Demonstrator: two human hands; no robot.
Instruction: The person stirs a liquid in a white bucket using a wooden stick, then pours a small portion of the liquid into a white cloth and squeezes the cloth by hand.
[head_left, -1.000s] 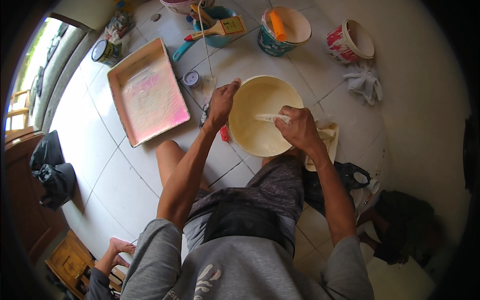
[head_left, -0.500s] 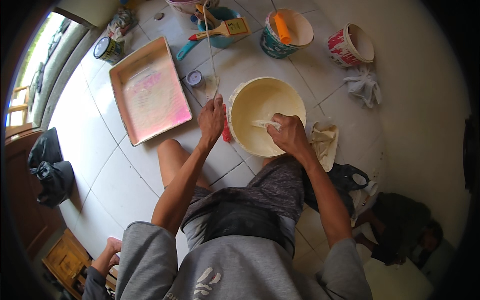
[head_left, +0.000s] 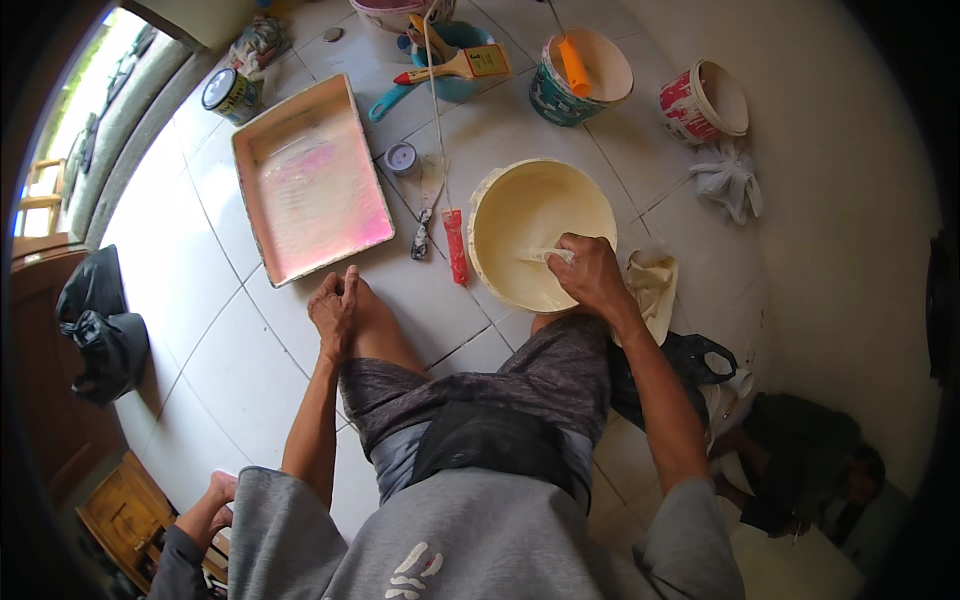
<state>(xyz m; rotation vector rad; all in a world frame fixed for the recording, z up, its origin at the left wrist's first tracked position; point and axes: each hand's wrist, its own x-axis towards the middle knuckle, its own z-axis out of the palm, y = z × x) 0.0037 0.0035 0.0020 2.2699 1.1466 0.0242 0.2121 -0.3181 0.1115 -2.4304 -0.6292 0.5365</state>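
Note:
My right hand (head_left: 588, 272) is closed around a short whitish stick (head_left: 540, 254), coated with pale stuff. Its far end points into a cream bucket (head_left: 493, 270) with pale paint or paste inside. My left hand (head_left: 333, 312) is beside my left knee, just below the near edge of a large paint tray (head_left: 388, 225) smeared pink and cream. That hand holds nothing; its thumb stands apart from loosely bent fingers. Left of the bucket lies a red handle (head_left: 455, 247) on a long thin rod. Beside it are a dark-handled scraper (head_left: 421, 236) and a small lidded jar (head_left: 402, 158).
Farther off are a wide paintbrush (head_left: 465, 64) over a teal container, a green bucket (head_left: 562, 98) with an orange roller handle, and a red-and-white bucket (head_left: 688, 108). A can (head_left: 230, 97) stands behind the tray. A cream cloth (head_left: 655, 290) lies right. Another person (head_left: 800, 450) sits lower right.
My left hand has let go of the thin rod and moved down and left to my knee. The scraper and red handle show fully. My right hand has shifted slightly, still holding the stick.

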